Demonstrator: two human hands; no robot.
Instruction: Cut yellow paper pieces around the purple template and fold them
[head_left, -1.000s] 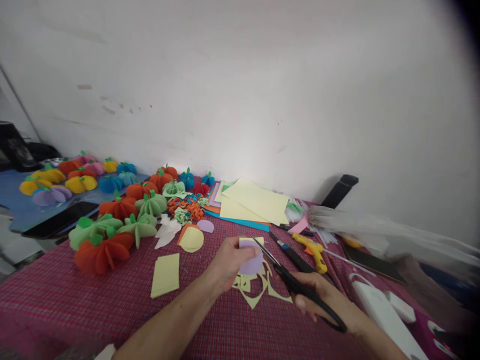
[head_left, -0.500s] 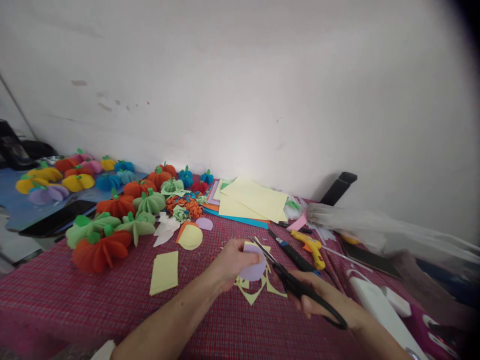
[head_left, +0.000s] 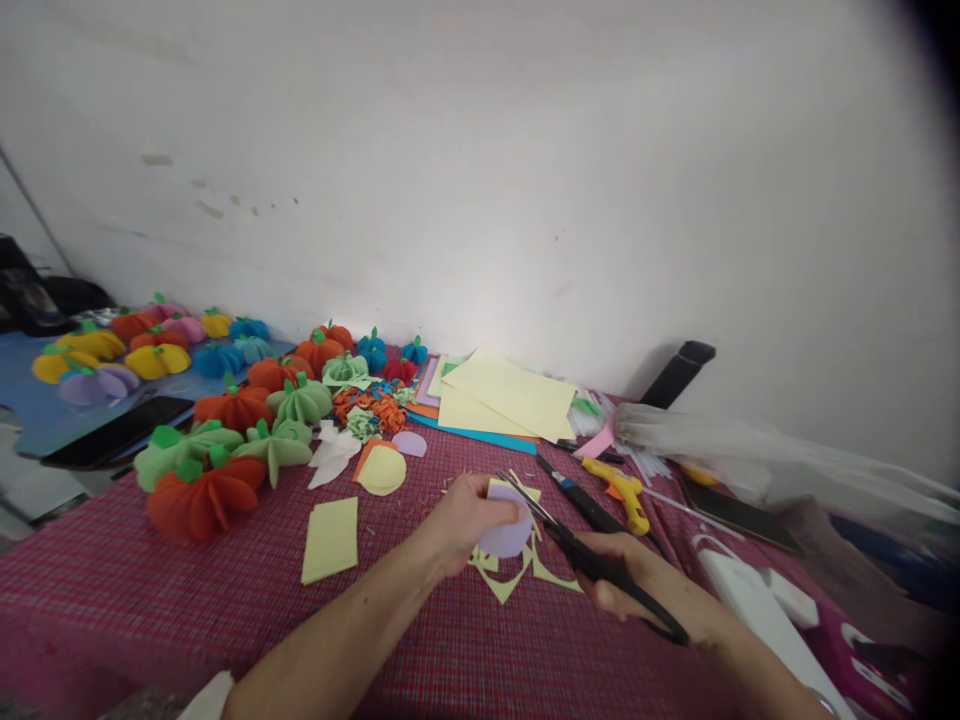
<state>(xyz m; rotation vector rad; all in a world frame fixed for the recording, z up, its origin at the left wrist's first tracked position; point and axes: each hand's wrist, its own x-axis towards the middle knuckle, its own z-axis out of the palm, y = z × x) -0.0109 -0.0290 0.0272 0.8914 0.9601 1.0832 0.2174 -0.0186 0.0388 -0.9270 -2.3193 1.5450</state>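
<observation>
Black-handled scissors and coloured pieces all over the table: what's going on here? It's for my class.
The person's left hand pinches a flat, round, pale purple piece together with a pale yellow sheet. The right hand holds black-handled metal scissors, blades over the sheet. Below lie curved pale yellow offcuts on a red checked tablecloth. To the left are pale yellow rectangular sheets; farther left stand pumpkin-shaped ornaments in several colours.

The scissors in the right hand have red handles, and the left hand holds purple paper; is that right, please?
Almost: the head view shows black handles on the scissors in the right hand; the left hand does hold purple paper.
</observation>
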